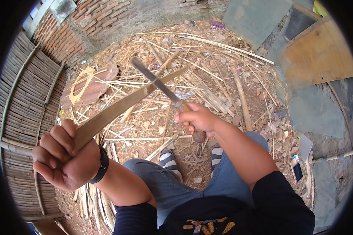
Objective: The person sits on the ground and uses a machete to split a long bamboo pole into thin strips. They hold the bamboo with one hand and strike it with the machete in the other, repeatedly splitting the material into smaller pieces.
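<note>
My left hand is wrapped round the near end of a long, flat split bamboo piece, which slants up and away to the right over the ground. In my right hand is a machete, gripped by its brown wooden handle. Its dark, straight blade points up and left and crosses the bamboo piece past its middle. A pale, rough spot shows on the bamboo beside the crossing. Whether the edge bites into it, I cannot tell.
Bamboo strips and poles litter the dirt around my feet. More split strips lie at lower left. A bamboo screen stands left, a brick wall behind. Sheets lean right, near a phone.
</note>
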The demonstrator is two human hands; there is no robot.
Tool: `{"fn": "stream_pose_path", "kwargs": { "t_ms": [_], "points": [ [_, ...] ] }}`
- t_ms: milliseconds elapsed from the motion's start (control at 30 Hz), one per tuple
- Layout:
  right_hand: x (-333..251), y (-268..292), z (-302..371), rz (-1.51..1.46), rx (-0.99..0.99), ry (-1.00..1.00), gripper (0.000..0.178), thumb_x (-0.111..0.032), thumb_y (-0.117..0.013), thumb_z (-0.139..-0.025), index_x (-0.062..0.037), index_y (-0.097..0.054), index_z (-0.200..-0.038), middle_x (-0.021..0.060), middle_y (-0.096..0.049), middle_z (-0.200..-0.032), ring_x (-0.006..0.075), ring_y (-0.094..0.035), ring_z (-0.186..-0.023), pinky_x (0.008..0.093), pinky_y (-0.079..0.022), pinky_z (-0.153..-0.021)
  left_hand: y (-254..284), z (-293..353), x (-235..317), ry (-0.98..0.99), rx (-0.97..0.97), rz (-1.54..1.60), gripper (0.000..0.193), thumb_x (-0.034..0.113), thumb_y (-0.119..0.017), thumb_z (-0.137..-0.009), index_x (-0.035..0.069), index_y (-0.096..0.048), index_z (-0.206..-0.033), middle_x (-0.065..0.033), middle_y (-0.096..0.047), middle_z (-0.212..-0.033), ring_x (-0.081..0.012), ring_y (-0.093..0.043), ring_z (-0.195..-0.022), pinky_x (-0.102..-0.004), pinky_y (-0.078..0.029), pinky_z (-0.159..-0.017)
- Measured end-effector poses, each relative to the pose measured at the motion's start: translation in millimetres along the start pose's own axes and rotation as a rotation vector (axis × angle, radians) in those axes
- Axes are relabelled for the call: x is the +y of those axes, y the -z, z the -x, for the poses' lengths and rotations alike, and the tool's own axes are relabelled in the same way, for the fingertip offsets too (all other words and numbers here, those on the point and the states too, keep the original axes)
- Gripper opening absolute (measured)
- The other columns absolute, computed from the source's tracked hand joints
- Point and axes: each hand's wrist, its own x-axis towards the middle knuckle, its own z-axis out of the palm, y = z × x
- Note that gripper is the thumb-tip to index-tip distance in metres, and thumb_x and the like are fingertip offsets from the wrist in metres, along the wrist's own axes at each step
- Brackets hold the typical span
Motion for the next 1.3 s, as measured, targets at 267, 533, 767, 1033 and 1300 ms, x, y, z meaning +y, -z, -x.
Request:
{"fn": "stream_pose_path", "kwargs": {
  "t_ms": [267,533,767,1033,1300],
  "points": [
    [8,8,-7,-0.099,0.160,-0.018,0.016,-0.010,-0.067,-0.089,-0.0072,-0.053,-0.096,-0.0017,-0.051,-0.073,0.0045,-0.046,-0.054,0.0197,-0.040,-0.048,3,-4,5,0.013,-0.056,0.090,0.038,0.034,-0.049,-0.101,0.020,-0.036,-0.069,0.0033,-0.034,-0.059,-0.0123,-0.031,-0.052,-0.0315,-0.025,-0.059],
    [4,17,-14,-0.092,0.169,-0.025,0.018,-0.012,-0.067,-0.087,-0.0061,-0.054,-0.097,-0.0018,-0.052,-0.071,0.0051,-0.046,-0.053,0.0229,-0.040,-0.049,-4,-1,5,-0.021,-0.003,-0.019,0.037,0.032,-0.053,-0.098,0.021,-0.036,-0.066,0.0036,-0.032,-0.058,-0.0125,-0.030,-0.052,-0.0314,-0.025,-0.059],
    [-2,-12,7,0.110,0.002,0.010,0.019,-0.010,-0.067,-0.088,-0.0056,-0.054,-0.100,-0.0017,-0.052,-0.071,0.0045,-0.045,-0.051,0.0216,-0.039,-0.047,4,-4,11,-0.003,-0.059,0.013,0.039,0.034,-0.050,-0.101,0.020,-0.035,-0.068,0.0036,-0.032,-0.059,-0.0120,-0.030,-0.052,-0.0310,-0.025,-0.059],
    [-4,-15,8,0.097,0.010,0.010,0.019,-0.013,-0.068,-0.088,-0.0042,-0.055,-0.099,-0.0014,-0.053,-0.069,0.0057,-0.046,-0.051,0.0222,-0.039,-0.048,1,-5,19,0.007,-0.046,0.123,0.037,0.033,-0.053,-0.099,0.020,-0.036,-0.069,0.0045,-0.033,-0.059,-0.0118,-0.030,-0.052,-0.0308,-0.025,-0.059],
    [-4,19,-6,0.073,0.119,-0.016,0.027,-0.012,-0.068,-0.087,-0.0032,-0.051,-0.107,-0.0018,-0.051,-0.069,0.0055,-0.046,-0.051,0.0226,-0.038,-0.046,-8,-4,21,-0.003,-0.085,0.149,0.037,0.033,-0.054,-0.099,0.020,-0.037,-0.069,0.0049,-0.033,-0.059,-0.0111,-0.031,-0.052,-0.0293,-0.025,-0.058]
  ]
}}
